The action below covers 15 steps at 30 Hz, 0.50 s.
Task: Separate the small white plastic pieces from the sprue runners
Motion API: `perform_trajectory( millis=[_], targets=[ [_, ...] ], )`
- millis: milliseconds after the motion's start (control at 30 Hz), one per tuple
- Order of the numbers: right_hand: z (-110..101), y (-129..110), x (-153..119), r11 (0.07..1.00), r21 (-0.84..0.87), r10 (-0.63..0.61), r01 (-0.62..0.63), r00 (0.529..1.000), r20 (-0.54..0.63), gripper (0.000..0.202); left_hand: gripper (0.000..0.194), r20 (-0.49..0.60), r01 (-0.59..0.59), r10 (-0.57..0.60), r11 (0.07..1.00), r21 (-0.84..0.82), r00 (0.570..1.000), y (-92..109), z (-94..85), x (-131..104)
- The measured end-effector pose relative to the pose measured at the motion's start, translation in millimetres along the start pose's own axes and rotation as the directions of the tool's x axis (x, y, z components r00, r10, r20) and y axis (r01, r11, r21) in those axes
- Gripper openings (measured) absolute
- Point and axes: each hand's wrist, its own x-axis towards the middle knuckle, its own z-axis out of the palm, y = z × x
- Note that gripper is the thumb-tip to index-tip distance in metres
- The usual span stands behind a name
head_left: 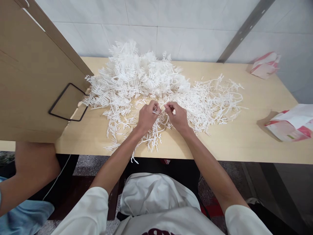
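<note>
hands, left hand [147,116] and right hand [178,116], pinch white plastic sprigs [157,112] between them.

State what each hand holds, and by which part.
Left hand and right hand each pinch a white plastic branch piece at its small end tips, above the pile.

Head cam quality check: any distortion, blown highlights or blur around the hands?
Head view: wide-angle bowing bends the table edge; the white plastic sprue pile is nearly blown out, detail lost; soft shadows beside the pink-white bags; left hand and right hand sharp, no motion blur.
</note>
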Motion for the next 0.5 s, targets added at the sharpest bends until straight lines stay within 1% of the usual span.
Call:
perform_trajectory(
  millis=[100,167,233,300,367,433,500],
  targets=[
    [-2.4,1.1,2.2,0.999,0.046,0.025,-0.02,0.994,-0.103,0.025,0.008,-0.007,-0.025,0.024,0.992,-0.12,1.0,-3.1,0.3,2.9],
    [-4.8,1.3,4.5,0.999,0.045,0.006,0.002,0.987,-0.159,0.026,0.011,-0.005,-0.03,0.029,0.98,-0.198,1.0,-4.1,2.1,3.8],
    [-7.4,0.7,6.5,0.999,0.031,-0.027,0.033,0.983,-0.182,0.026,0.019,0.004,-0.018,0.019,0.97,-0.241,1.0,-4.3,3.7,3.8],
    [-9.1,-0.8,7.3,0.997,0.05,-0.044,0.052,0.988,-0.146,0.025,0.021,0.015,0.001,0.002,0.971,-0.238,1.0,-4.1,4.0,3.2],
    [-9.0,-2.6,6.8,0.992,0.095,-0.083,0.088,0.995,-0.047,0.026,0.023,0.028,0.004,0.002,0.975,-0.224,1.0,-4.2,3.2,2.1],
    [-6.5,-3.6,5.7,0.979,0.118,-0.176,0.169,0.983,0.049,0.027,0.03,0.057,-0.011,0.024,0.976,-0.219,0.998,-4.9,1.9,1.0],
    [-2.8,-2.9,5.1,0.962,0.098,-0.263,0.255,0.962,0.078,0.028,0.039,0.083,-0.023,0.04,0.979,-0.201,0.996,-5.5,1.2,0.4]
  ],
)
